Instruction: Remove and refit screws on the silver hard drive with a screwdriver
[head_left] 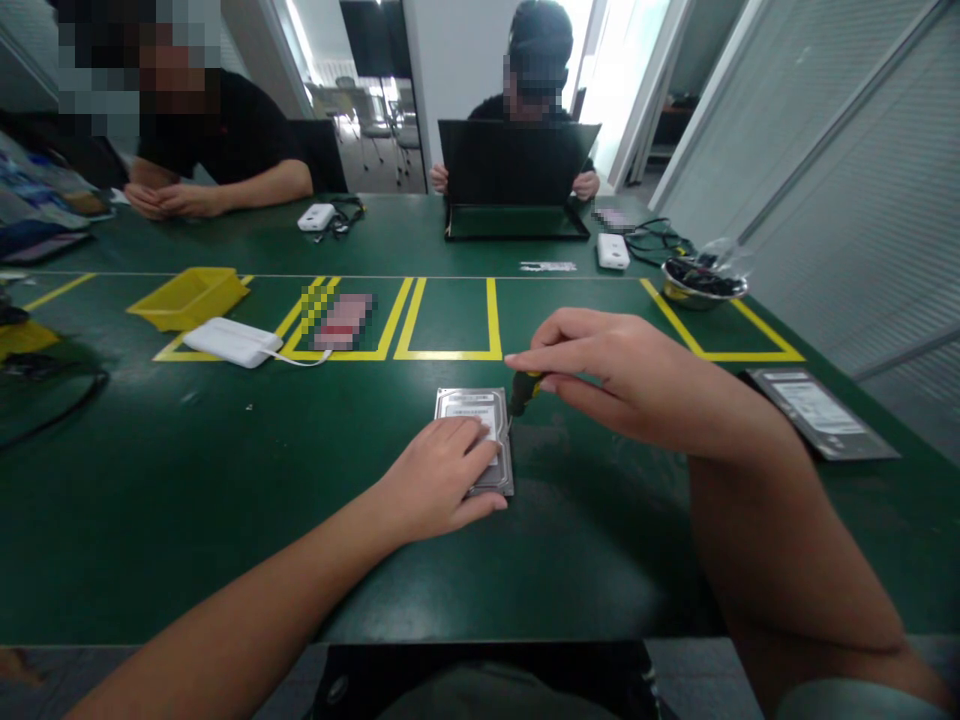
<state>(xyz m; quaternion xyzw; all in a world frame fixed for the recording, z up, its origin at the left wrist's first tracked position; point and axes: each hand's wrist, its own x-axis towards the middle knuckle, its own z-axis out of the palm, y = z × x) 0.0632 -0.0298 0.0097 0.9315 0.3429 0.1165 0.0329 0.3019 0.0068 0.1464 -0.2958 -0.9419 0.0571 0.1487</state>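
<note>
A silver hard drive (pixel 466 405) lies flat on the green table (pixel 225 480) in front of me. My left hand (pixel 442 480) rests on top of it, fingers pressed around its near end and holding it in place. My right hand (pixel 622 375) is closed around a screwdriver (pixel 521 392) with a black and yellow handle. The screwdriver stands almost upright, and its tip meets the drive's right edge.
A grey drive cover (pixel 821 412) lies at the right. A metal bowl (pixel 701 282), a yellow tray (pixel 187 297) and a white box with a cable (pixel 232 342) sit by the yellow tape squares. Two other people sit across the table, one holding a black laptop (pixel 517 180).
</note>
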